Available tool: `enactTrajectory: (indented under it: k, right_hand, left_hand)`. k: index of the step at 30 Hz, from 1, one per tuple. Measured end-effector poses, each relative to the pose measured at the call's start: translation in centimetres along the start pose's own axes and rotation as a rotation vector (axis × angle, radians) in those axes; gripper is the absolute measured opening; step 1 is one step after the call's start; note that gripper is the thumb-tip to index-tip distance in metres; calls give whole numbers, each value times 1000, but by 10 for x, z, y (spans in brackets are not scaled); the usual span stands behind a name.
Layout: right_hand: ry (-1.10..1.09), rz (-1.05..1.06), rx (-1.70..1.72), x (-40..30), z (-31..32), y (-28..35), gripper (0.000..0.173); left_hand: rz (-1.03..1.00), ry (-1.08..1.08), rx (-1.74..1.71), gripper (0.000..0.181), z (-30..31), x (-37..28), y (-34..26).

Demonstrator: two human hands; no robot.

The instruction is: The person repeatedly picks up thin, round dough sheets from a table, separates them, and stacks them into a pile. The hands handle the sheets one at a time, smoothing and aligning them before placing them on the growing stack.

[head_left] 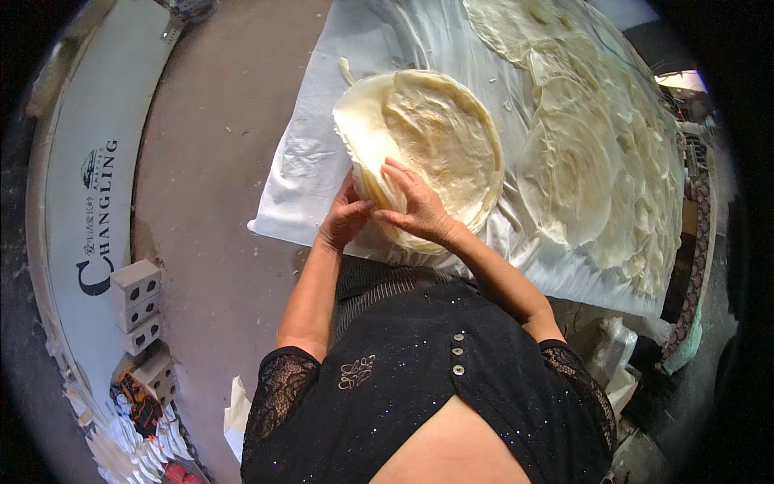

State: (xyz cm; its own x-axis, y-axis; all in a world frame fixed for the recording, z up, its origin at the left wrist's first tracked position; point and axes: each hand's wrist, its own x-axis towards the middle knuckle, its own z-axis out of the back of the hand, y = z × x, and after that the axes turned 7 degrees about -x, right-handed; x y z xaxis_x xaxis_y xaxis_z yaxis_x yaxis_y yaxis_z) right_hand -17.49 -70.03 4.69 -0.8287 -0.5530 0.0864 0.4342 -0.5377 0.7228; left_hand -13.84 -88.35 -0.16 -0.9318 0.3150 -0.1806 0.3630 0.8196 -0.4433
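A thick stack of thin round flatbread-like sheets (441, 139) lies on white plastic sheeting in front of me. Its left edge is partly lifted and bent inward. My left hand (347, 212) grips this left edge, with the thumb against the side and some fingers hidden behind it. My right hand (417, 202) lies on the lower left part of the stack, fingers spread over the top sheet and thumb beside the left thumb. A thin strip (346, 71) of pale material sticks out past the stack's upper left edge.
More thin, pale sheets (568, 169) overlap across the right side of the plastic sheeting (296, 163). Perforated blocks (136, 293) stand at the lower left, beside a long white panel (103, 157) bearing writing. Clear plastic bags (614, 351) lie at the lower right.
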Motion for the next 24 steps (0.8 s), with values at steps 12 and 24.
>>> enactTrajectory:
  k: [12, 24]
  right_hand:
    - [-142, -257, -85, -7, -19, -3, 36]
    - [-71, -329, 541, 37, 173, -75, 41]
  left_hand:
    - [-21, 3, -36, 67, -11, -2, -14]
    - [-151, -438, 169, 49, 15, 2, -17]
